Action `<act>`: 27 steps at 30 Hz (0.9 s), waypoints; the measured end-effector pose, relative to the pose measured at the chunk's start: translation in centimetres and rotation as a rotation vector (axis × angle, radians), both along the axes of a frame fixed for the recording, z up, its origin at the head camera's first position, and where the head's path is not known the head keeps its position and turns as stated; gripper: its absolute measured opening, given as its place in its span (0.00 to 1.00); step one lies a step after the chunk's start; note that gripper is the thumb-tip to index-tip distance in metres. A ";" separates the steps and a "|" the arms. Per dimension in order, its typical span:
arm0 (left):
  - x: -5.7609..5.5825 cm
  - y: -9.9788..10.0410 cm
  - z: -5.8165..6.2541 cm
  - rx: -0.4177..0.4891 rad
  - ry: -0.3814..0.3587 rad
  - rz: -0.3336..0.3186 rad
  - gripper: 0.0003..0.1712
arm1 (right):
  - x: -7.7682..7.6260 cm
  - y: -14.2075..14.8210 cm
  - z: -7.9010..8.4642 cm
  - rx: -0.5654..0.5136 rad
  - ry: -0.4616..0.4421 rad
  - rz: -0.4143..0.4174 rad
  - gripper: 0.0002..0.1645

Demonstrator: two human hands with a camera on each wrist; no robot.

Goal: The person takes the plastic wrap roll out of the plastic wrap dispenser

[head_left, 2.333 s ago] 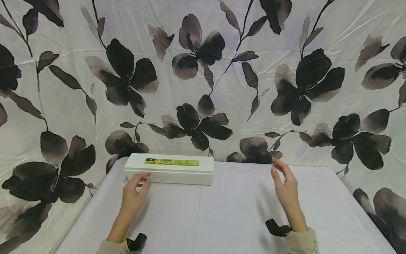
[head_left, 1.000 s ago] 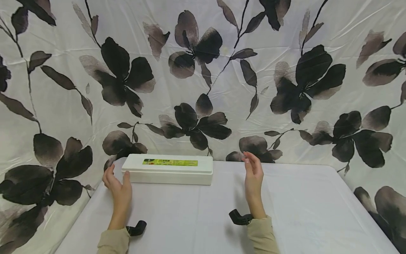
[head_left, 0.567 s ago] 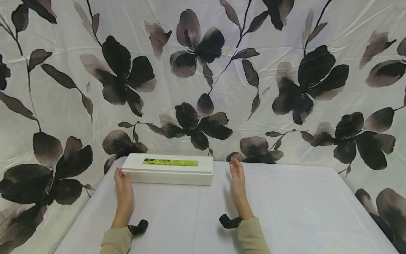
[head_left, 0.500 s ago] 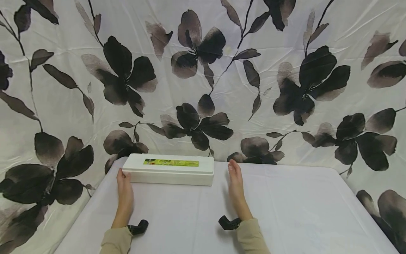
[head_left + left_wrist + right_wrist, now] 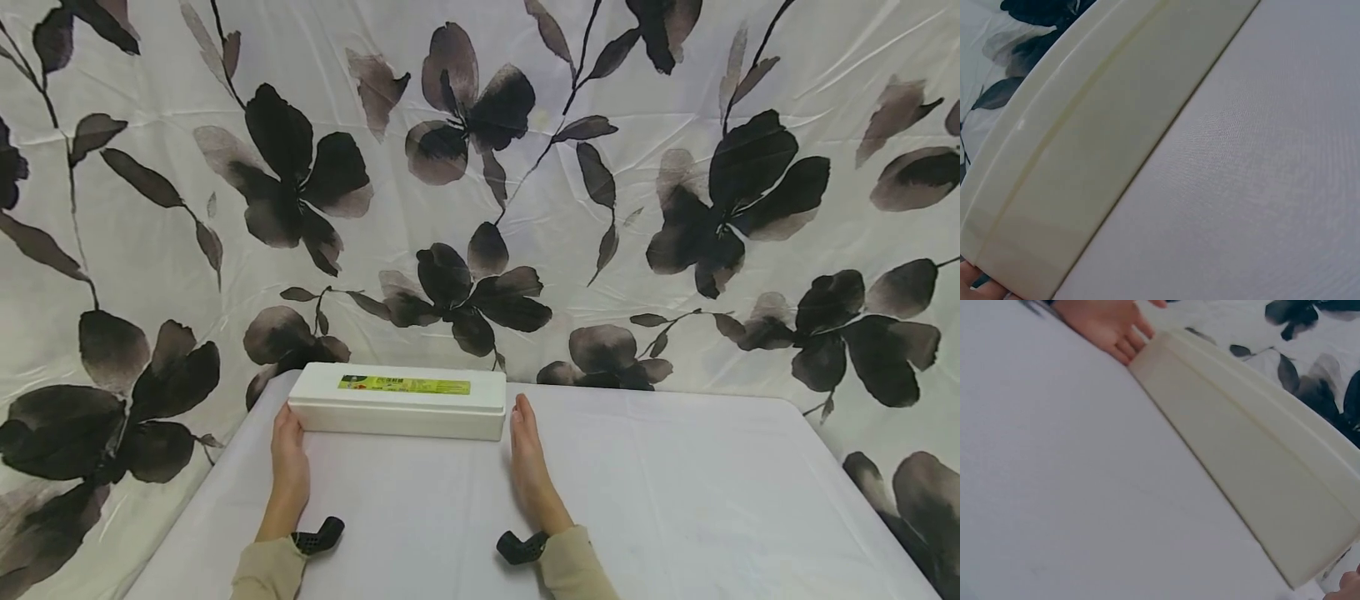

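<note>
We have the box [image 5: 397, 408] lying flat and level on the table [image 5: 675, 500], with most of the visible tabletop in front of it and to its right. At the box's left end is our left hand [image 5: 291, 467], its fingers nearly straight, small gaps between them, seeming to touch that end and pinching nothing. Just beside the box's right end stands our right hand [image 5: 531, 458], its fingers straight and pressed together, a narrow gap between them and the box. To handle it well, we judge, both palms should meet the box's ends at matching height and press evenly, low on the body rather than on the lid [image 5: 315, 377], which could slip if it is only loosely seated. Too hard a squeeze from one side might skew the box. As a container, the box is closed: its lid sits on all along the front seam, and a yellow-green label [image 5: 405, 384] lies on the box's top. What is inside, if anything, we cannot tell.
</note>
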State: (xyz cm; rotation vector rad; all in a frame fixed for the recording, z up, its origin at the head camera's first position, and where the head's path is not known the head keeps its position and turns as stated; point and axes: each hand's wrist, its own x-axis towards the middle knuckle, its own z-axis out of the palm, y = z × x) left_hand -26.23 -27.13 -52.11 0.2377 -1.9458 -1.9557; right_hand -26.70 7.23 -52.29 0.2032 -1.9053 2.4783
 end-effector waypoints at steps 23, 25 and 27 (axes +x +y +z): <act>0.4 0.4 0.3 -0.034 -0.017 0.035 0.35 | 0.9 -1.0 -0.5 0.054 0.016 0.100 0.40; 0.5 0.4 0.3 -0.031 -0.020 0.034 0.35 | 0.9 -1.0 -0.6 0.060 0.020 0.092 0.40; 0.5 0.5 0.3 -0.025 -0.021 0.034 0.35 | 0.9 -1.0 -0.7 0.065 0.015 0.084 0.39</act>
